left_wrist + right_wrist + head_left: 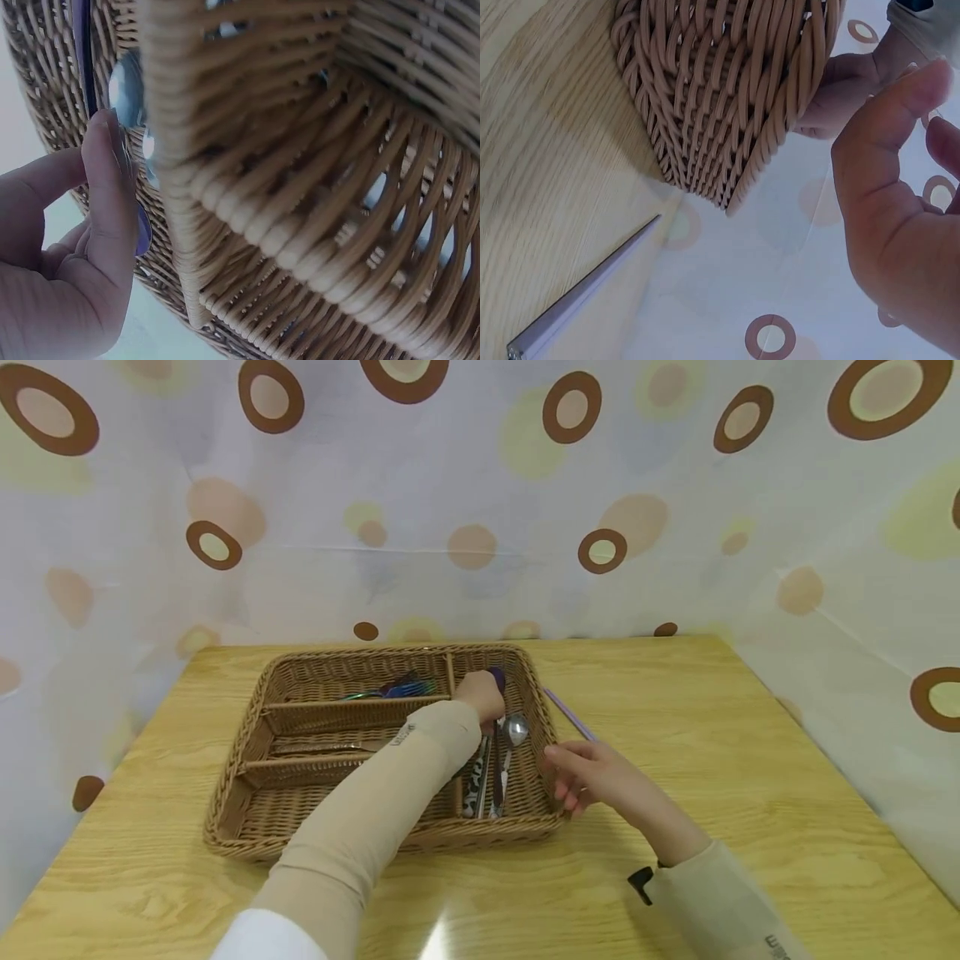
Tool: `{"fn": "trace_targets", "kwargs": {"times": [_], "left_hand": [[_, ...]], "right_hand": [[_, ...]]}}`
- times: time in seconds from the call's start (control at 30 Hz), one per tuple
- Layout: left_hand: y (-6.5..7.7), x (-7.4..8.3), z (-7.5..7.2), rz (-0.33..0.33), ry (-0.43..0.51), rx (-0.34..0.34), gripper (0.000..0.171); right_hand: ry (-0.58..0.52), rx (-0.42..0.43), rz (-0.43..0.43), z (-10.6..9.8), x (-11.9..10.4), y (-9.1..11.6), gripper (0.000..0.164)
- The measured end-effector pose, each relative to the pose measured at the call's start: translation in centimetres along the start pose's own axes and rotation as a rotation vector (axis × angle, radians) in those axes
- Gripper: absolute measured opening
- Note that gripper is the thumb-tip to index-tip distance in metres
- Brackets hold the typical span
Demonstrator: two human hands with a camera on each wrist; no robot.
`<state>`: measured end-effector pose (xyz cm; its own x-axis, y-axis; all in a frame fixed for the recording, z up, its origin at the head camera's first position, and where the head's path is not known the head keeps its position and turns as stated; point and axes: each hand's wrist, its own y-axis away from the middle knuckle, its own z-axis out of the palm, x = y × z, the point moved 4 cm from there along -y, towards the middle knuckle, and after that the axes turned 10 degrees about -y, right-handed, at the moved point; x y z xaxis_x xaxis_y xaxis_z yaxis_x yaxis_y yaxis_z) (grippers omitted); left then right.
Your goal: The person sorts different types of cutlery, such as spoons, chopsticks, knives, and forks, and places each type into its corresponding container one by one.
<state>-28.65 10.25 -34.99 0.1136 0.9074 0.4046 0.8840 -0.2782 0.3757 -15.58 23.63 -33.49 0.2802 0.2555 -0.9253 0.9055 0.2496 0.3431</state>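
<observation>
In the right compartment of a wicker cutlery tray [243,727], my left hand [481,695] pinches a dark purple spoon [142,229] between thumb and fingers. The spoon's bowl shows past the hand, and its dark handle runs toward the tray's front. Beside it in that compartment lie a silver spoon [515,729] and cutlery with a black-and-white patterned handle [472,787]. My right hand [596,774] is just outside the tray's right rim, its fingers loosely bent with nothing in them. A slim, tapered purple stick [585,289] lies on the table beyond that hand.
The tray's back compartment holds a blue-green fork [408,689]. A piece of flatware [322,747] lies in the middle one. My left sleeve [360,827] covers part of the front compartment. The wooden table [750,760] meets a patterned cloth backdrop [450,485].
</observation>
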Motion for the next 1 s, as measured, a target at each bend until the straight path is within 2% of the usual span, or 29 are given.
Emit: {"fn": "trace_targets", "kwargs": {"times": [0.2,0.4,0.53,0.67,0.8,0.9,1.0], "left_hand": [[-0.2,-0.1,0.9,0.01,-0.107,-0.029,0.021],[-0.2,-0.1,1.2,-0.005,-0.134,-0.024,0.029],[-0.2,-0.1,1.3,-0.005,-0.161,-0.037,0.03],[0.2,0.0,0.7,0.031,-0.162,-0.013,0.025],[0.8,-0.6,-1.0,0.046,-0.028,-0.011,0.019],[1.1,-2.1,-2.5,0.028,0.114,0.003,0.025],[1.6,-4.0,-3.9,0.046,0.189,0.045,0.03]], "right_hand": [[-0.014,0.027,0.015,-1.4,0.1,0.3,0.047],[-0.023,0.038,-0.006,-2.9,-0.1,0.3,0.048],[0.016,0.063,0.004,-4.0,0.3,0.4,0.044],[0.203,0.147,0.007,-5.6,0.8,0.6,0.034],[0.532,0.25,0.064,-7.6,2.0,1.2,0.024],[0.711,0.245,0.142,-8.8,3.3,1.7,0.021],[0.765,0.204,0.202,-9.4,4.5,2.1,0.023]]}}
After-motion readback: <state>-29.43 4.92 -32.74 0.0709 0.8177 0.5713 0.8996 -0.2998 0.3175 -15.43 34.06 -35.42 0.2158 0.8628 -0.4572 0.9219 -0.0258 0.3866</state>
